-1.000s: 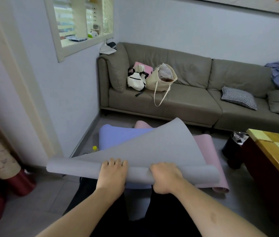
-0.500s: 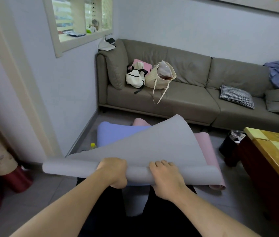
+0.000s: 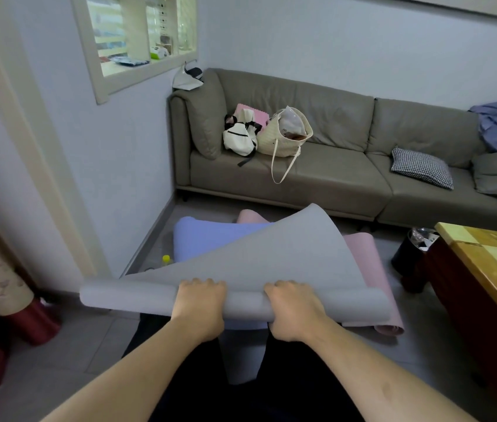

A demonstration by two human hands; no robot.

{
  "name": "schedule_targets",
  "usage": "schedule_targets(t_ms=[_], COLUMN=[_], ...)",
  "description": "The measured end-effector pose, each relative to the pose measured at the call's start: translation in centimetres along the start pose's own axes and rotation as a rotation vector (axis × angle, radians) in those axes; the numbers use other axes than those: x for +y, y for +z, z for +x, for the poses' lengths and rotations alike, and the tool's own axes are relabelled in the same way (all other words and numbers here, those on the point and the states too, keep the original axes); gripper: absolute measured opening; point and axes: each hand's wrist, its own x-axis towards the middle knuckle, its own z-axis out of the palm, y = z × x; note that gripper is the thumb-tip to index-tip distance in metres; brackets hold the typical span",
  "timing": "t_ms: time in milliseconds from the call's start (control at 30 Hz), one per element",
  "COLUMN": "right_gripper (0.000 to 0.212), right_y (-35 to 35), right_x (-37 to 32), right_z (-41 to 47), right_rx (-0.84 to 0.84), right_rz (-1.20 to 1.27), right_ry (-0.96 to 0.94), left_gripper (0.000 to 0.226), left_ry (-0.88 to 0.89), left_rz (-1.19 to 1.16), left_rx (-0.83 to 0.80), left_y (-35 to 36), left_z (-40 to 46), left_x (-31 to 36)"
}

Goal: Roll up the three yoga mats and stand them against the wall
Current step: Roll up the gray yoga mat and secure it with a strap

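Both grips, left hand [image 3: 200, 306] and right hand [image 3: 294, 309], curl round the grey mat [image 3: 259, 263]'s roll: keep turns tight, edges aligned.

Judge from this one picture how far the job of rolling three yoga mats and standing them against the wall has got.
Done: nothing yet; no mat stands at the wall. In hand: the left hand and right hand grip the rolled near end of the grey mat, most of it unrolled. Left: finish it, then roll the blue mat and pink mat, both flat on the floor beneath, and stand all three up.
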Motion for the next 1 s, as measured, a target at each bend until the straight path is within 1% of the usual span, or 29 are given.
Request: schedule_targets(t_ms=[67,133,200,233,300,333,400,467,533,633,700,800,833,933,1000], right_gripper=[0.046,0.055,0.054,0.049,0.041,0.039,0.036,0.035,0.036,0.039,0.041,0.053,0.053,0.039,0.037], right_y=[0.9,1.6,1.7,1.3,0.4,0.0,-0.5,-0.8,-0.7,0.0,0.4,0.7,0.7,-0.3,-1.3], right_x=[0.0,-0.2,-0.2,-0.2,-0.1,-0.1,0.1,0.0,-0.2,-0.3,-0.2,-0.4,-0.6,-0.9,-0.9], right_z=[-0.7,-1.1,-1.1,-0.8,-0.3,-0.1,0.2,0.5,0.5,0.2,-0.3,-1.1,-1.3,-1.3,-0.8], right_rx=[0.085,0.081,0.082,0.087,0.030,0.003,-0.042,-0.067,-0.051,0.039,0.079,0.059,0.059,0.079,0.021], right_rz=[-0.041,-0.091,-0.103,-0.106,-0.101,-0.095,-0.065,-0.041,-0.036,-0.038,-0.037,-0.069,-0.082,-0.095,-0.087], right_ry=[-0.020,-0.003,0.023,0.035,0.041,0.039,0.041,0.044,0.043,0.040,0.030,0.018,0.014,0.026,0.031], left_gripper=[0.037,0.037,0.038,0.039,0.045,0.053,0.067,0.066,0.062,0.043,0.041,0.041,0.040,0.041,0.044], left_ry=[0.022,0.033,0.032,0.031,0.027,0.033,0.061,0.057,0.039,0.005,0.023,0.057,0.072,0.099,0.078], left_rz=[-0.025,-0.077,-0.092,-0.088,-0.067,-0.062,-0.017,-0.015,-0.031,0.026,0.028,-0.053,-0.072,-0.088,-0.086], left_rx=[-0.069,-0.142,-0.173,-0.152,-0.034,0.033,0.089,0.168,0.135,0.074,0.002,-0.091,-0.121,-0.163,-0.149], left_y=[-0.8,-1.9,-2.1,-1.9,-1.0,-0.1,1.2,2.4,1.5,-0.3,-1.2,-2.2,-2.3,-2.1,-1.8], left_z=[0.3,0.5,0.8,0.7,-0.2,-0.8,-1.7,-1.8,-1.5,-0.4,0.2,0.4,0.5,0.8,0.6], left_x=[-0.4,-0.7,-0.7,-0.4,0.0,0.1,0.2,0.3,0.4,0.4,0.2,-0.4,-0.6,-1.0,-0.9])
